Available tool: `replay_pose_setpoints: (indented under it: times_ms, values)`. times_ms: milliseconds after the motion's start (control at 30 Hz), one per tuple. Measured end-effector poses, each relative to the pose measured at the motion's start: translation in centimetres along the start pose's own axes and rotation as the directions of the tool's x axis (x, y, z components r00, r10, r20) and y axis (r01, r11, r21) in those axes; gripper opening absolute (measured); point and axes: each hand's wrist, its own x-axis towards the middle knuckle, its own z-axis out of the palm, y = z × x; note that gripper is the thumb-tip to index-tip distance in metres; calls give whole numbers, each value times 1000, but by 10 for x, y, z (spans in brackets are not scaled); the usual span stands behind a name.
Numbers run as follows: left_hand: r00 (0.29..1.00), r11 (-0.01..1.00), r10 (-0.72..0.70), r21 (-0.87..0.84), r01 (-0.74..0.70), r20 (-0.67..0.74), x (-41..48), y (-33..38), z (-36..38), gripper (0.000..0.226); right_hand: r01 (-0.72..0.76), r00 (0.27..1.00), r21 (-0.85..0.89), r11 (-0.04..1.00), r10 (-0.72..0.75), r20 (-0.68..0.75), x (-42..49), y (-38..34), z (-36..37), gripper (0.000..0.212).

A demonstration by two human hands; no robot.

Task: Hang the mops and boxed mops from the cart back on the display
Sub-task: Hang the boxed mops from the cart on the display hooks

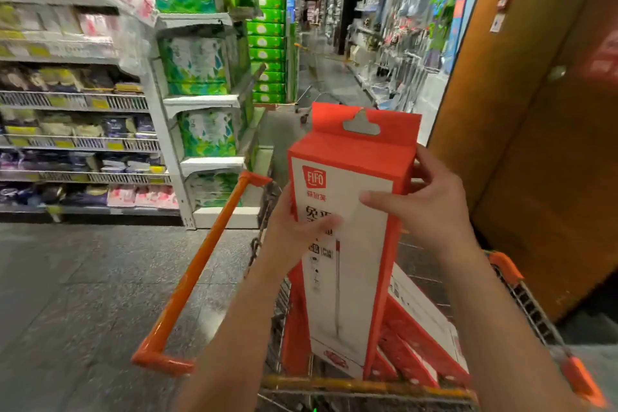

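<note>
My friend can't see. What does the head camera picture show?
The left hand and right hand hold a tall red-and-white mop box upright at a shopping cart with more boxes inside. Stocked shelves line the aisle's left side.

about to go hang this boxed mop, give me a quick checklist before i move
1. Grip: left hand and right hand both hold the tall red-and-white cardboard mop box: ok.
2. Hang tab on top, hole uncovered and untorn: ok.
3. Box bottom clear of the wire shopping cart with orange handle: cannot tell.
4. Free hook on the hanging display down the aisle: cannot tell, blurred.
5. Cart emptied: not ok, more red boxes lean inside.
</note>
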Motion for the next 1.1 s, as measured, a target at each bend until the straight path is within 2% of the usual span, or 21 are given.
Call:
replay_pose_setpoints:
  times_ms: [100,200,333,500,567,667,833,1000,1100]
  values:
    - [993,991,6,-135,11,120,-2,16,19,53,12,997,44,999,-9,-75,-14,-16,-27,60]
    - [974,969,52,-246,4,222,-7,38,43,57,35,991,12,999,-33,-129,-27,-28,-54,58]
    - [968,938,101,-346,-16,229,-13,66,81,61,78,978,-1,997,-76,-196,-43,-43,-97,61]
    - [935,909,244,-395,-129,257,-33,113,139,60,162,939,-33,986,-165,-302,-70,-65,-166,71]
    - [916,890,298,-425,-164,269,-46,132,164,59,192,919,-61,979,-201,-340,-84,-72,-193,76]
    - [893,855,358,-481,-196,273,-72,158,204,66,238,873,-79,968,-249,-419,-108,-78,-233,74]
    - [882,818,362,-558,-144,303,-127,183,272,73,199,800,-138,970,-242,-549,-155,-70,-295,74]
    - [838,768,367,-639,-29,403,-192,205,343,74,66,774,-201,977,-178,-607,-229,-44,-361,83]
    - [793,756,377,-654,36,479,-238,220,387,67,64,682,-207,976,-194,-705,-274,-37,-400,78]
